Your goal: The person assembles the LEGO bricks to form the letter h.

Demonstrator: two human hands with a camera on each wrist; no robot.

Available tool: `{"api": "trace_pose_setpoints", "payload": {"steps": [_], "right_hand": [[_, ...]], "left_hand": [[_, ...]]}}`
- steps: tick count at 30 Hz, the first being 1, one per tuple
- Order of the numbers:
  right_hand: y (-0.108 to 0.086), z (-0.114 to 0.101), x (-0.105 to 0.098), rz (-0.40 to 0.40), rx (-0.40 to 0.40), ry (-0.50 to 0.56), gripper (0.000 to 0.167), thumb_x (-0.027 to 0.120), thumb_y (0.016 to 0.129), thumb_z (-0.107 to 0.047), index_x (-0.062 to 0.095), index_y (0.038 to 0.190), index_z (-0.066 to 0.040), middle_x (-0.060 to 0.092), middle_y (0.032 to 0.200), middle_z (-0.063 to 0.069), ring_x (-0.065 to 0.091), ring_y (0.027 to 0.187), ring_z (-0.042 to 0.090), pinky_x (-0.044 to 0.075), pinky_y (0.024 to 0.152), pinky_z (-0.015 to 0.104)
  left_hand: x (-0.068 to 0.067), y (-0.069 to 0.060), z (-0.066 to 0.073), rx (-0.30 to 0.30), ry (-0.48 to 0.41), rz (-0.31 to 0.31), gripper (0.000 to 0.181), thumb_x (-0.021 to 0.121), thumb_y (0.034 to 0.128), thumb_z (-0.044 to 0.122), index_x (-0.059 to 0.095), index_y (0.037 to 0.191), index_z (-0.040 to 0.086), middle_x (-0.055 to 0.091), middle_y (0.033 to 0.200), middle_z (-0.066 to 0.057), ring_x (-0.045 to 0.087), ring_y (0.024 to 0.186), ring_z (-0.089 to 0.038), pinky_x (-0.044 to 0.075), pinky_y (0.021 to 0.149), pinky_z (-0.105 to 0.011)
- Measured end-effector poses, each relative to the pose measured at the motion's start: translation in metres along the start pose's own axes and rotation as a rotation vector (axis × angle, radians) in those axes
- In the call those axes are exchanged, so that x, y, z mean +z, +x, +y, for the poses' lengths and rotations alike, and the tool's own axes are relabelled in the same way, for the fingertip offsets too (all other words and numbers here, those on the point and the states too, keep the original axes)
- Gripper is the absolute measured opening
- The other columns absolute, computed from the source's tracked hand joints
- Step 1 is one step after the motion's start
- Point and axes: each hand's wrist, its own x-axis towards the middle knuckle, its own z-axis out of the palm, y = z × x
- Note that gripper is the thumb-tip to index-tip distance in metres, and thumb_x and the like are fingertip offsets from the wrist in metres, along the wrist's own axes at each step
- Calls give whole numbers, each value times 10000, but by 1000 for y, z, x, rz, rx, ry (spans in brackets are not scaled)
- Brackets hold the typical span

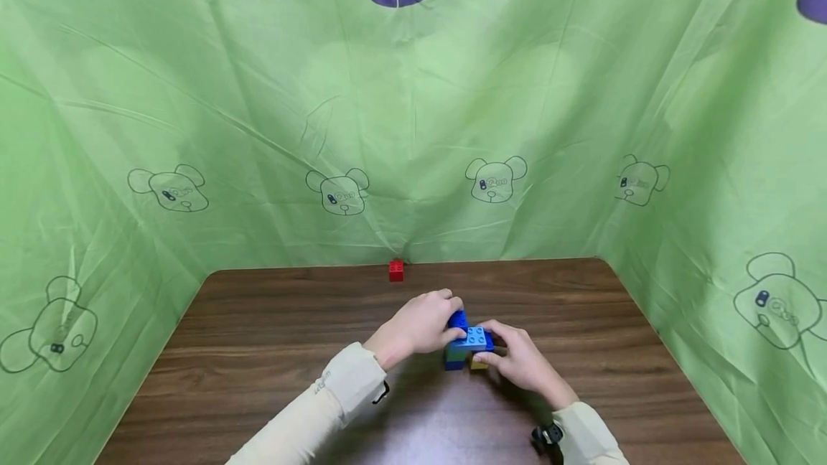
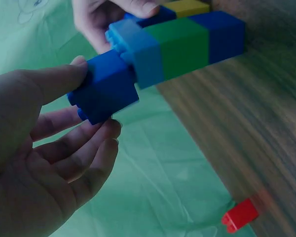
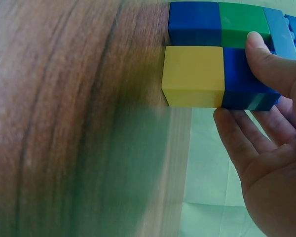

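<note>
My left hand (image 1: 420,323) pinches a dark blue brick (image 2: 106,89) between thumb and fingers, at the left end of a light blue brick (image 1: 477,338). Whether it is fully pressed on cannot be told. The light blue brick bridges two stacks. Beneath its left end come a green brick (image 2: 185,47) and another dark blue brick (image 2: 222,37). To the right, a third dark blue brick (image 3: 246,79) stands on a yellow brick (image 3: 193,74); my right hand (image 1: 522,363) grips that dark blue brick, thumb on one side and fingers opposite.
A lone red brick (image 1: 396,271) lies at the far edge of the brown wooden table (image 1: 291,321). Green printed cloth (image 1: 413,113) hangs around the table's back and sides.
</note>
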Motion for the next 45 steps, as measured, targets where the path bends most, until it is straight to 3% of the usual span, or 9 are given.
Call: {"api": "trace_pose_setpoints", "payload": {"steps": [6, 11, 21, 45], "right_hand": [[0, 0, 0, -13, 22, 9, 372, 808, 858, -94, 652, 1191, -155, 720, 1098, -29, 704, 1018, 142, 589, 886, 366], [-1, 0, 1, -14, 27, 19, 370, 809, 857, -102, 655, 1187, -164, 721, 1091, -39, 704, 1014, 153, 586, 892, 390], [0, 4, 1, 22, -22, 7, 380, 837, 821, -85, 666, 1149, -174, 728, 1063, -48, 698, 980, 100, 593, 872, 325], [-1, 8, 3, 6, 6, -11, 376, 840, 831, -147, 655, 1151, -214, 714, 1029, -95, 679, 958, 62, 589, 857, 315]], "left_hand": [[-4, 5, 7, -39, -22, -57, 279, 773, 903, 373, 708, 1026, 131, 629, 913, 25, 575, 751, -79, 518, 688, -229], [-9, 10, 11, -88, -43, -101, 248, 828, 854, 354, 703, 899, 145, 623, 806, 63, 543, 714, -70, 471, 643, -215], [-9, 16, 22, -139, -12, -128, 240, 875, 808, 306, 704, 807, 137, 607, 726, 59, 524, 654, -84, 446, 592, -222], [11, 10, 17, -203, -106, -77, 276, 890, 789, 293, 749, 945, 114, 691, 821, 21, 565, 705, -86, 497, 652, -217]]}}
